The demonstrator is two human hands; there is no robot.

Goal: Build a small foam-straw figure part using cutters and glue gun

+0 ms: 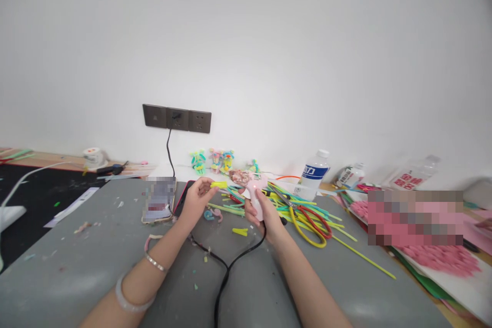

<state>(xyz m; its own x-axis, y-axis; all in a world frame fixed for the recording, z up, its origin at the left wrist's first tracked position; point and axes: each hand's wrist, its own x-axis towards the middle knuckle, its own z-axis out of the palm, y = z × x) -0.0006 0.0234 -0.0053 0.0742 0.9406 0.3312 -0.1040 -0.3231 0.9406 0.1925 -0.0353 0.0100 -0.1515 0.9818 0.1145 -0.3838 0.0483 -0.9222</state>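
Observation:
Between the fingertips of my left hand (199, 195) is a small folded piece of yellow pipe cleaner (219, 184). My right hand (268, 215) is wrapped around the handle of a pale pink glue gun (257, 189), whose nose points up and left, close to the yellow piece. From its handle a black cord (246, 253) runs down toward me. On the mat between my hands lie another folded yellow piece (240, 232) and small blue and pink curls (213, 215). Scissors (310, 225) with yellow and red handles rest right of my right hand, over loose pipe cleaners (338, 219).
A phone (159, 200) lies left of my left hand on the grey mat (115, 261). Several small colourful figures (198, 161) stand by the wall, below a socket panel (177, 118). Bottles (314, 174) stand at the back right. Pink material (442, 261) covers the right side.

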